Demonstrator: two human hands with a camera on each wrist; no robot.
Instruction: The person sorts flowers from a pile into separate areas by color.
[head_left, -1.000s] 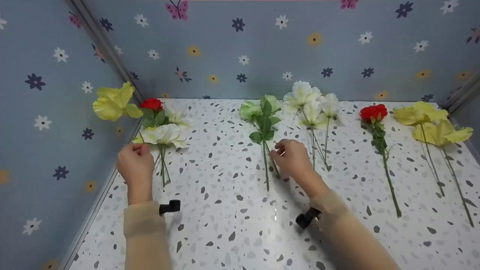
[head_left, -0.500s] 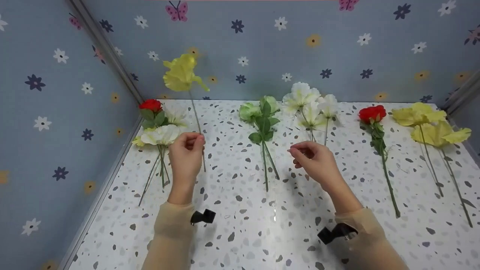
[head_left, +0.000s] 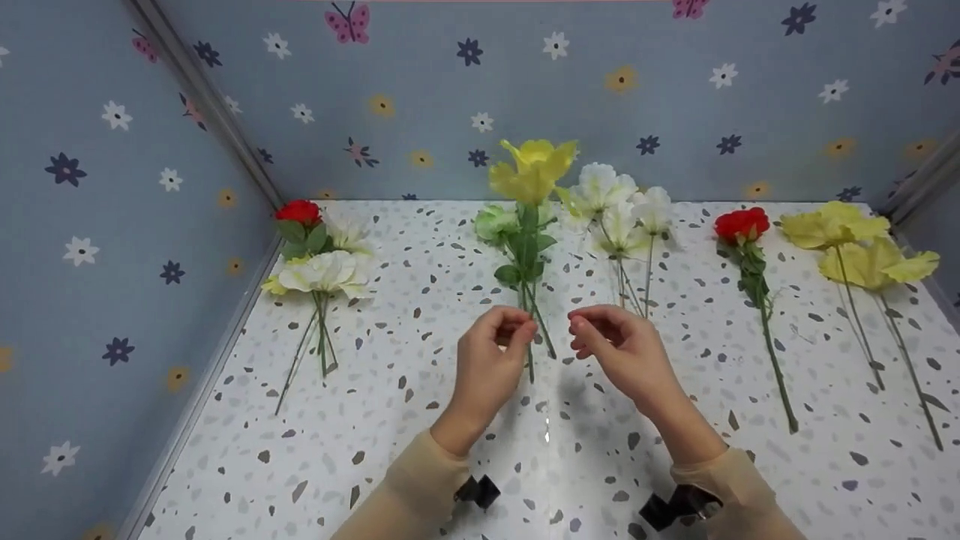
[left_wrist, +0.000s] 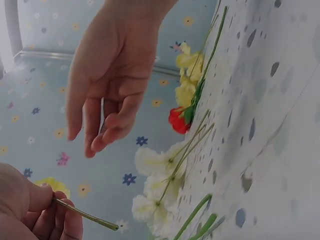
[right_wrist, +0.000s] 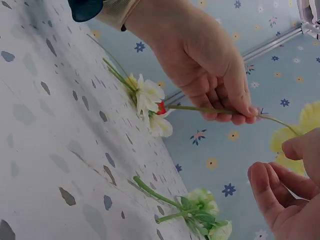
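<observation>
A yellow flower (head_left: pixel 532 172) with ruffled petals stands upright in my left hand (head_left: pixel 491 360), its thin stem (right_wrist: pixel 200 108) pinched between thumb and fingers. In the head view its bloom overlaps the pale green roses (head_left: pixel 495 223) lying mid-table, whose stems run beside my left fingertips. The right wrist view shows the yellow flower's stem end sticking out past the left hand, above the table. My right hand (head_left: pixel 622 345) hovers just to the right with loosely bent fingers and nothing in them. Behind it lie several white flowers (head_left: pixel 604 187), their stem ends partly covered by that hand.
On the left of the speckled table (head_left: pixel 420 450) lies a group with a red rose (head_left: pixel 298 213) and white flowers (head_left: pixel 326 271). Farther right are another red rose (head_left: pixel 742 223) and two yellow flowers (head_left: pixel 874 264). Flower-patterned panels (head_left: pixel 420 67) enclose the back and sides.
My left hand has carried the yellow flower from above the left group to the middle. My right hand has drawn back rightward from the green roses' stems.
</observation>
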